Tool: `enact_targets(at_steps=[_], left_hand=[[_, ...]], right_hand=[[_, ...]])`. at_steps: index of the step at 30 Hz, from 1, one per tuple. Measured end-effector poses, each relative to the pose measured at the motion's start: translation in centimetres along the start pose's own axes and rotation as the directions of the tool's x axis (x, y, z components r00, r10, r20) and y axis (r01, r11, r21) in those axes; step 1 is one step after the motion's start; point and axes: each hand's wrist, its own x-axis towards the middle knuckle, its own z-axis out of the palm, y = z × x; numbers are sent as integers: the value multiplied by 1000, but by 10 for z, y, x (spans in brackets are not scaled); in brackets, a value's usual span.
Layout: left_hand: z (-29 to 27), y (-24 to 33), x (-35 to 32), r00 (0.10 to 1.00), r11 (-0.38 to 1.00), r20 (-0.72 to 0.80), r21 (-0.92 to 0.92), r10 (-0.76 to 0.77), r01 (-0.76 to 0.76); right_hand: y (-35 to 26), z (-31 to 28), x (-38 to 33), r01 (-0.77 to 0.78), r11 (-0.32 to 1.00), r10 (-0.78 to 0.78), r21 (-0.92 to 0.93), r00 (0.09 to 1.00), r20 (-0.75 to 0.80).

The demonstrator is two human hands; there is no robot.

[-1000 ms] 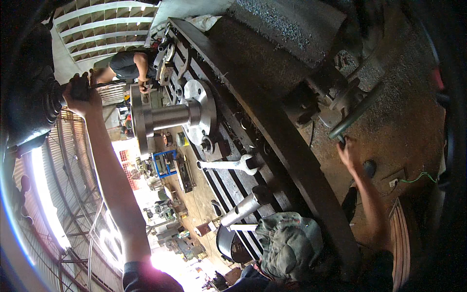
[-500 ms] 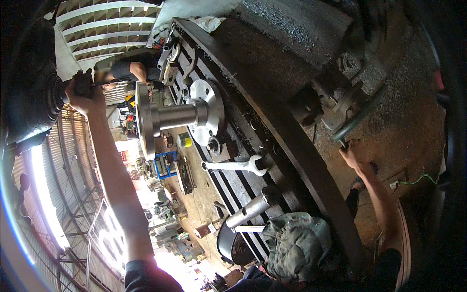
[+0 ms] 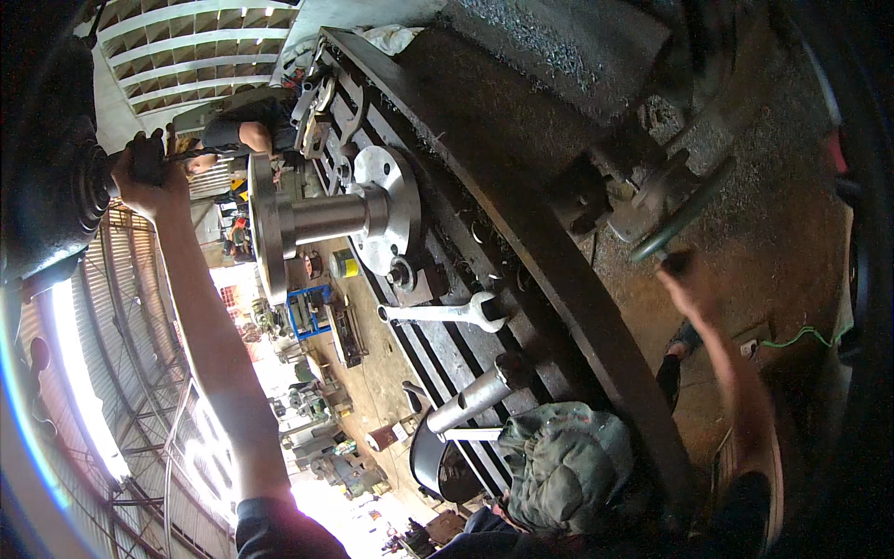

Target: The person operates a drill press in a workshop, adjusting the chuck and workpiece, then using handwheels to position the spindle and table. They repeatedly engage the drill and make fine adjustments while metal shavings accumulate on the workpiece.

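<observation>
At the far left, my left hand (image 3: pixel 154 186) is closed round a dark tool holder (image 3: pixel 147 156) at the nose of the machine spindle (image 3: pixel 79 191). A thin dark shaft, perhaps a drill bit, sticks out beyond the fingers. My right hand (image 3: pixel 687 287), slightly blurred, is closed on the handle of a handwheel (image 3: pixel 684 210) at the right. Between my arms, a shiny flanged metal spool (image 3: pixel 326 216) is clamped on the slotted machine table (image 3: pixel 568 312). The end of the dark shaft points toward its nearer flange without visibly touching it.
On the table lie a combination wrench (image 3: pixel 442 314), a metal cylinder (image 3: pixel 470 399) and a crumpled grey-green rag (image 3: pixel 568 466). A clamp nut (image 3: pixel 400 273) sits beside the flange. Another person's arm (image 3: pixel 253 137) shows behind the spool. A black bucket (image 3: pixel 442 466) stands below the table edge.
My right hand and the handwheel handle have shifted slightly down and right. My left hand keeps its hold at the spindle. The whole view has moved a little.
</observation>
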Motion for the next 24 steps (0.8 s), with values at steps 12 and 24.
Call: enact_targets(at_steps=[12,24], left_hand=[[3,1,-3,1000,1000,15,-19,4,-4],[-4,3,-4,994,990,92,-119,-64,75]], right_hand=[[101,-92,103,-290,864,245,-412,956,-158],[103,106,44,-378,905,390,-198,920,27]])
